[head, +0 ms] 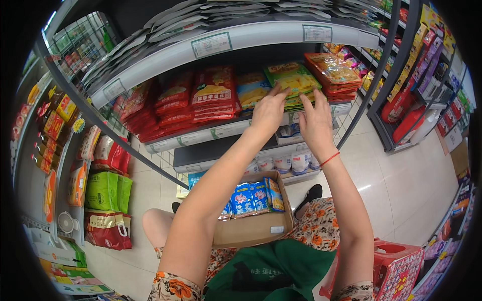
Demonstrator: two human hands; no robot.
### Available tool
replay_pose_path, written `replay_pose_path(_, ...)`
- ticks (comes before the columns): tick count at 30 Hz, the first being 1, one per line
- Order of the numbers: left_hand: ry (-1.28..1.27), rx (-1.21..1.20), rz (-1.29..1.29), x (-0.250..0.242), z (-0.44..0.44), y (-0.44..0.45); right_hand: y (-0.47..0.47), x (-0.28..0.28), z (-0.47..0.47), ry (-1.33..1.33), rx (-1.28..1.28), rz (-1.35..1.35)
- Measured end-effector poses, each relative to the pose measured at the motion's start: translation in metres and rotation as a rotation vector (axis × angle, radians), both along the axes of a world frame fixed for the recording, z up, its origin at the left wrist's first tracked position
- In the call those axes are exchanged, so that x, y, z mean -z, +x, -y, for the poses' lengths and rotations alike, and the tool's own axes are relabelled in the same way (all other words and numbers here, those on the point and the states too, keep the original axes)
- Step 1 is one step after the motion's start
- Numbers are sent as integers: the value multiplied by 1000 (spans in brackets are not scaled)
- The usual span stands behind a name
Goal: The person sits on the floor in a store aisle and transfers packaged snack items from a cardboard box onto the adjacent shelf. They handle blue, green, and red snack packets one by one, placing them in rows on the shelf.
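Observation:
My left hand (268, 110) rests its fingers on the front left part of a green and yellow food packet (292, 75), which tops a stack on the middle shelf. At the stack's front right is my right hand (316, 122), fingers spread against the packets, thumb apart. Neither hand visibly grips a packet; the undersides of my fingers are hidden. Blue and yellow packets (251, 88) lie just left of the stack. On its right stands a pile of red and orange packets (333, 73). Below my arms, an open cardboard box (248, 231) holds several blue packets (242, 198).
Red packets (212, 88) fill the shelf's left part. Grey packets (177, 26) hang over the upper shelf's price rail (260, 37). White bags (282, 162) stand low down. Black uprights (363, 105) frame the rack. A red plastic stool (395, 263) stands at my right.

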State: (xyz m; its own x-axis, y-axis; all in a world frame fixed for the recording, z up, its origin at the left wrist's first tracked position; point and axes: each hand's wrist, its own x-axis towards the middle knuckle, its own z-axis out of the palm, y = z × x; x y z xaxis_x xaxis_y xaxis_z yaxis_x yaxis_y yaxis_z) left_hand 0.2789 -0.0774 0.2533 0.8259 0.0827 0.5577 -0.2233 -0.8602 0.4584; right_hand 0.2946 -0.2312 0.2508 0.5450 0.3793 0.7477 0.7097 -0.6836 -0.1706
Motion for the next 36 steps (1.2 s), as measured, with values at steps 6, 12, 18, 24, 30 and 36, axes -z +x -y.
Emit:
replay_pose_path(6, -45, 47, 56, -9, 6, -35, -25, -19, -15, 80, -171, -8)
replay_pose_path(12, -117, 61, 101, -13, -12, -83, -54, -36, -38, 174, -344, -64)
replay_pose_path(18, -161, -27, 101, -15, -44, -131, -85, -38, -73, 222, -503, -115)
replay_pose_path(24, -196, -89, 114, -18, -83, -172, -113, -44, -114, 230, -631, -252)
replay_pose_path(30, -407, -184, 141, -24, -130, -203, -134, -49, -175, 298, -739, -404)
replay_pose_path(36, -581, -274, 257, -40, -175, -226, -144, -60, -238, 352, -791, -552)
